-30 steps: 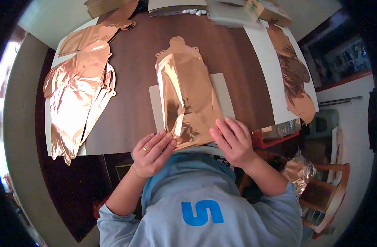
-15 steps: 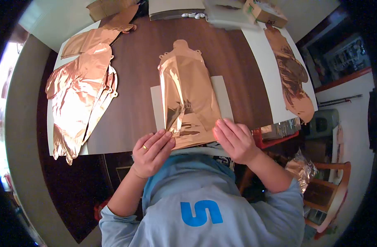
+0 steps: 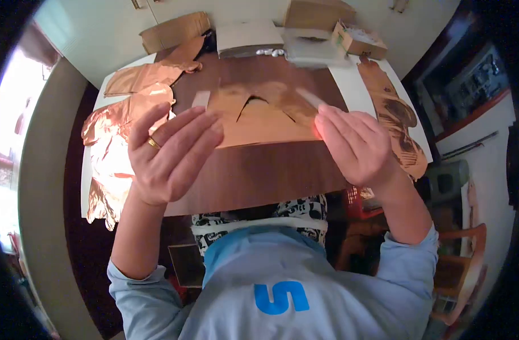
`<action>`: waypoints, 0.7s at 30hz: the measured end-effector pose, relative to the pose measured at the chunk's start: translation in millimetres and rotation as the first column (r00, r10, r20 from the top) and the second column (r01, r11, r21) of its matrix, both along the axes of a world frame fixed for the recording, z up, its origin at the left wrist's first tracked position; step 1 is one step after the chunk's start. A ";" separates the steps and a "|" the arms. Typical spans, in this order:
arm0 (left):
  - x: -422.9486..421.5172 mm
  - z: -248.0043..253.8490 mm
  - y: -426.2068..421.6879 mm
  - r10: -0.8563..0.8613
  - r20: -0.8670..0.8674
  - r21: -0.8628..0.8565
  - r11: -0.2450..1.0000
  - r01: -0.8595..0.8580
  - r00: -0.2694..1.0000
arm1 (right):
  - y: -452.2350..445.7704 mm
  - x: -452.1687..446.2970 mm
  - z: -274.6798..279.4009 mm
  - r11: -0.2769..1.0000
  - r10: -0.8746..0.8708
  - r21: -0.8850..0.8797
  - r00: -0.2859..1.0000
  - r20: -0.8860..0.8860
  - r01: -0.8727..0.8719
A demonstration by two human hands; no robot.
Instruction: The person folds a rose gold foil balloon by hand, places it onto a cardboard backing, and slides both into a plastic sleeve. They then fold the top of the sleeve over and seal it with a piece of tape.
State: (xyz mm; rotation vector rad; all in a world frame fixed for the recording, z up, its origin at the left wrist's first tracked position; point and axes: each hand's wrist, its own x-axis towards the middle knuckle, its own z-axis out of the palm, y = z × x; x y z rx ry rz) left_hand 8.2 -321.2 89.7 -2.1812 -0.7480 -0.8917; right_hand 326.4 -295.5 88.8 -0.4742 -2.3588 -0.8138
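Observation:
A flat copper-coloured foil balloon (image 3: 262, 129) is raised off the table, spread between my two hands. Its near edge runs almost straight; its far part is blurred. My left hand (image 3: 171, 147), with a ring on one finger, pinches the left near corner. The right near corner is gripped by my right hand (image 3: 359, 144), thumb and fingers closed on it. Beyond the balloon, strips of a white card (image 3: 200, 100) show at either side; the rest of it is hidden.
More copper foil balloons (image 3: 109, 133) lie piled at the table's left, others (image 3: 393, 119) at the right. Along the back stand a white box (image 3: 248, 37), a clear plastic bag (image 3: 310, 51) and a small cardboard box (image 3: 361, 39). A red basket (image 3: 361, 204) sits below the right edge.
Both hands have lifted the balloon's near edge up and away from my body, off the table. The view has tilted up, showing more of the back wall.

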 end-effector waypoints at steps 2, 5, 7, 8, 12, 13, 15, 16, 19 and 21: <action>-2.8 -3.4 -2.7 -0.021 -0.075 -0.007 1.000 0.021 0.997 | 3.1 1.2 -2.8 1.000 0.004 -0.021 1.000 0.011 -0.004; -6.9 -59.4 -11.5 -0.124 -0.170 -0.212 0.973 0.086 0.978 | -1.9 10.7 -62.7 0.990 0.022 -0.138 0.996 0.084 -0.011; -0.4 -90.3 -20.3 -0.171 -0.186 -0.320 0.941 0.105 0.967 | -13.5 15.3 -103.8 0.974 0.000 -0.223 0.991 0.137 0.030; 3.1 -103.4 -23.1 -0.182 -0.165 -0.356 0.927 0.114 0.969 | -20.7 16.6 -119.0 0.963 -0.017 -0.262 0.989 0.149 0.056; 10.6 -116.5 -29.5 -0.204 -0.122 -0.477 0.870 0.123 0.971 | -50.5 10.2 -116.4 0.867 -0.230 -0.374 0.930 0.288 0.330; 10.4 -115.4 -28.9 -0.216 -0.129 -0.518 0.847 0.120 0.968 | -58.1 5.1 -111.3 0.839 -0.260 -0.405 0.922 0.289 0.363; 9.5 -115.4 -26.5 -0.233 -0.119 -0.565 0.815 0.128 0.965 | -74.4 -12.6 -106.1 0.775 -0.323 -0.464 0.900 0.292 0.428; 8.9 -116.7 -25.4 -0.239 -0.101 -0.573 0.808 0.139 0.966 | -79.4 -24.7 -108.3 0.766 -0.284 -0.529 0.931 0.230 0.365; 13.8 -116.9 -29.0 -0.220 -0.002 -0.648 0.743 0.166 0.975 | -94.3 -62.5 -119.8 0.713 -0.241 -0.655 0.965 0.108 0.251; 12.0 -114.3 -26.2 -0.206 0.075 -0.725 0.661 0.195 0.976 | -97.9 -80.2 -133.8 0.687 -0.291 -0.660 0.947 0.132 0.304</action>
